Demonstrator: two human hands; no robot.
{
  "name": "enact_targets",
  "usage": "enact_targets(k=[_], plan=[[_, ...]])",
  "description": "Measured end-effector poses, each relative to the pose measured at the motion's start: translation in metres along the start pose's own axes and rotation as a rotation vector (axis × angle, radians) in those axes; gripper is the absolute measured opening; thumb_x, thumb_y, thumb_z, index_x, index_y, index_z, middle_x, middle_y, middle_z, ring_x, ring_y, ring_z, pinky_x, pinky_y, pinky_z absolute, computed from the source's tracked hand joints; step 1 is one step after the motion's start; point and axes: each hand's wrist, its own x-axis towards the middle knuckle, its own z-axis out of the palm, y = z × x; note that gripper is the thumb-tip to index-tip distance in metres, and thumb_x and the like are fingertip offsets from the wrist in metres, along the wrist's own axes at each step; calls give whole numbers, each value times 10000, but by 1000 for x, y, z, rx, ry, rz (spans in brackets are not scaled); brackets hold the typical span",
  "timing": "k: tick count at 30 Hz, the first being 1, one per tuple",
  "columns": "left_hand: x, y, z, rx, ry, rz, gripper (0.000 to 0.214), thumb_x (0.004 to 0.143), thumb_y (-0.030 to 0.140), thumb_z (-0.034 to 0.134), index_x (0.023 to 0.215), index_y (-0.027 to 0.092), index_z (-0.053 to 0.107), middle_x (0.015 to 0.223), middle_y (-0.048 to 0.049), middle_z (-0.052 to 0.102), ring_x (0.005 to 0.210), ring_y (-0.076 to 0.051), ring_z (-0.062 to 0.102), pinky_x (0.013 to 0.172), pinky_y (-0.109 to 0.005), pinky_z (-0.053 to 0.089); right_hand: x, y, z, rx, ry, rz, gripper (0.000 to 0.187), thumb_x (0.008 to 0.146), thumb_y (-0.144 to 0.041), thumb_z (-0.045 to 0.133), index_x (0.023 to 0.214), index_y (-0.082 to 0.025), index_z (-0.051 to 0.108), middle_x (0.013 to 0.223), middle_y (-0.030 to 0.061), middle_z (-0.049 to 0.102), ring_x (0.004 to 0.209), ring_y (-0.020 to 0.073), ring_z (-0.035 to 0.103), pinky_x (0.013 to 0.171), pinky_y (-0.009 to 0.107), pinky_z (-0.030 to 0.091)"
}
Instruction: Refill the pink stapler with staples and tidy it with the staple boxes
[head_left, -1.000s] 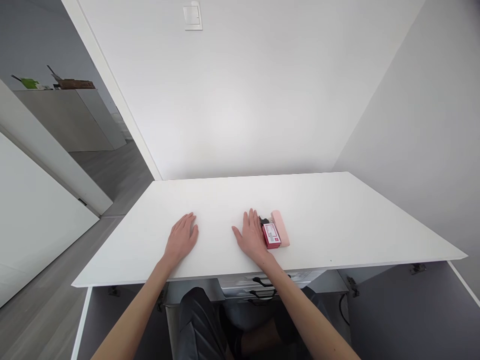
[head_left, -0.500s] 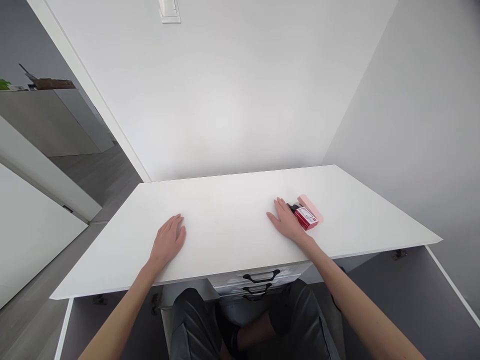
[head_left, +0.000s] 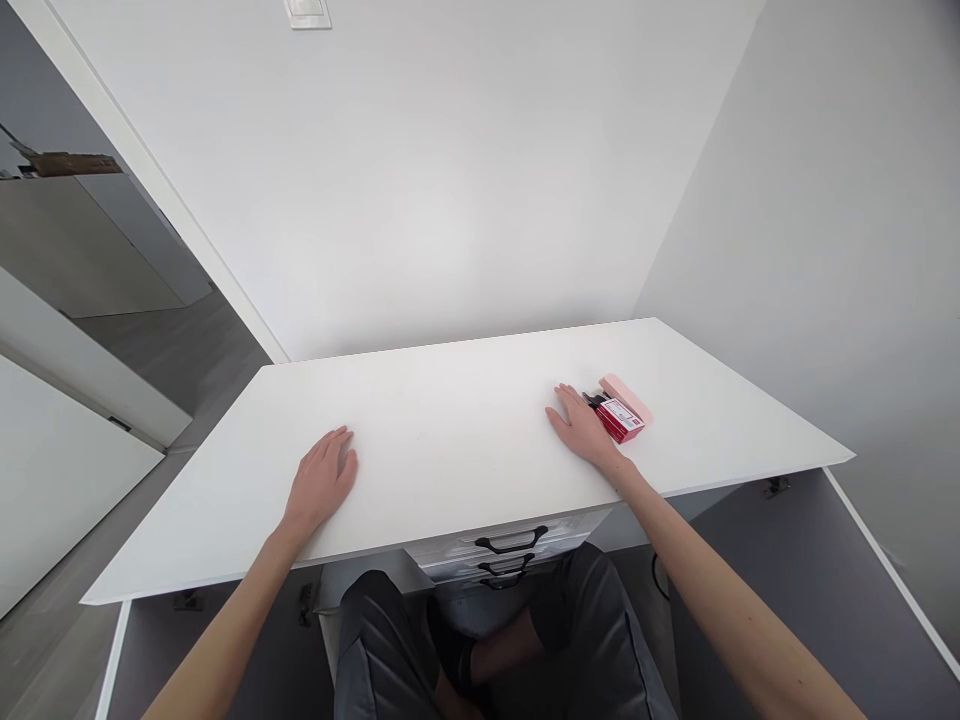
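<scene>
My left hand (head_left: 322,478) lies palm down on the left part of the white tabletop (head_left: 442,440), fingers stretched out and holding nothing. On the right part, my right hand (head_left: 583,428) rests flat, its thumb apart from the fingers. Close beside its outer edge sits a small red and white box (head_left: 621,419). Behind the box lies a pale pink flat piece (head_left: 627,398); I cannot make out what it is. Some small dark items (head_left: 598,398) show between the right hand and the box, too small to name.
Below the front edge are drawers with black handles (head_left: 512,541). Open cabinet doors (head_left: 810,580) stand at both sides of my legs. A white wall (head_left: 450,180) with a switch (head_left: 307,12) rises behind the table. At left, a doorway shows another room with a cabinet (head_left: 82,245).
The camera view has shifted and tilted slightly. My right hand has moved a little left and away from the box; the left hand stays flat on the table.
</scene>
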Motion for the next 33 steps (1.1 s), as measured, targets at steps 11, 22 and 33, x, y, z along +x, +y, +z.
enact_targets(k=[11,22,33], plan=[[-1,1,1,14,-17,-17,549,1024,443,321,1447,174,543,1606,-112,516,1510,-314,439,1253,-542,344,13,22,-5,21,24,-49,629,1049,-461,433,1575,-115,430,1681,184,399,1588,316,327,1300,508,281],[-1,5,-3,36,-16,-20,555,1021,435,320,1445,167,556,1593,-115,531,1498,-315,459,1236,-551,376,27,32,-3,-27,72,86,635,1052,-440,401,1580,-87,412,1677,204,395,1609,330,269,1285,530,291],[-4,7,-2,38,-1,-7,550,1021,433,325,1439,168,565,1587,-126,537,1495,-325,463,1236,-567,372,29,34,0,-81,81,80,584,1036,-383,410,1535,-84,460,1646,201,444,1589,313,313,1293,499,268]])
